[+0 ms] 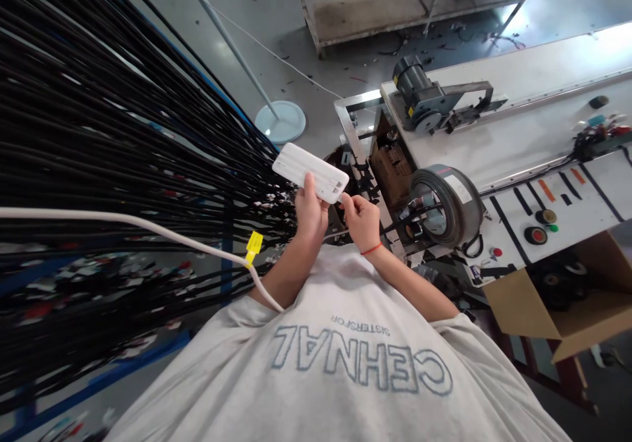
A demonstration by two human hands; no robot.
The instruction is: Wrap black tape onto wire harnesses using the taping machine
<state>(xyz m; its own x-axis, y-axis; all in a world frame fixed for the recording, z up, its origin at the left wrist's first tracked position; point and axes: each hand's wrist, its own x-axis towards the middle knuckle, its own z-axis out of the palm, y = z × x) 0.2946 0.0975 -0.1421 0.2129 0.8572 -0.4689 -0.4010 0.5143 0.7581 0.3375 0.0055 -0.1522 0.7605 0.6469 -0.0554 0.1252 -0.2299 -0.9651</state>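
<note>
My left hand (pixel 310 210) is closed around the near end of a white power strip (pixel 309 170), held up in front of my chest. My right hand (pixel 361 221) pinches at the strip's right end, fingers closed; what is between them is too small to make out. A red band circles my right wrist. A white cable (pixel 123 221) with a yellow tag (pixel 253 246) runs from the left edge and passes under my left forearm.
A rack of many black cables (pixel 123 139) fills the left side. To the right stands a white workbench (pixel 533 139) with a motor (pixel 419 93), a round grey wheel (pixel 447 205) and tape rolls. An open cardboard box (pixel 557 310) sits low right. A round stand base (pixel 280 121) rests on the floor.
</note>
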